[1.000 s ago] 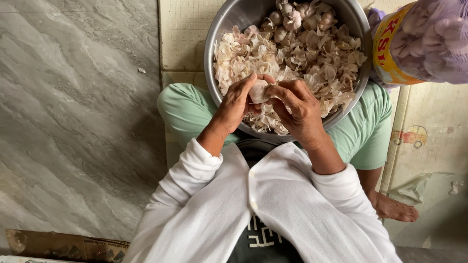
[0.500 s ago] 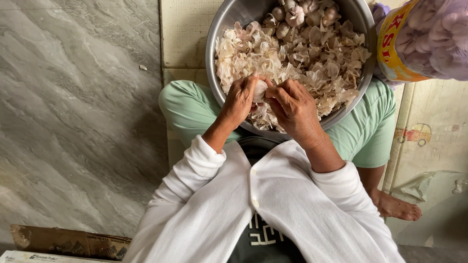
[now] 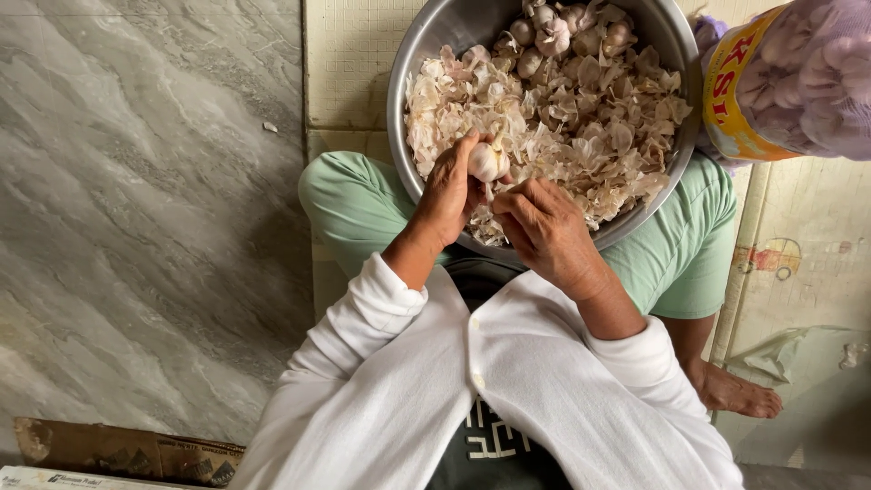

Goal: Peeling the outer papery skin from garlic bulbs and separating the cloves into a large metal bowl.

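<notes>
Mesh sack of garlic (image 3: 807, 77) top right; cardboard (image 3: 127, 449) bottom left

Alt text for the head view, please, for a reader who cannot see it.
Seen from above, a seated person's left hand holds a garlic bulb over a steel bowl of papery garlic skins, right hand beside it. A mesh bag of garlic is at upper right.

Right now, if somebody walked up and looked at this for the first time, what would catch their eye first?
First, the big steel bowl on the person's lap at top centre, heaped with papery garlic skins and a few whole bulbs at its far rim. At its near edge, the left hand holds a garlic bulb while the right hand picks at it. At top right hangs a purple mesh bag of garlic.
</notes>
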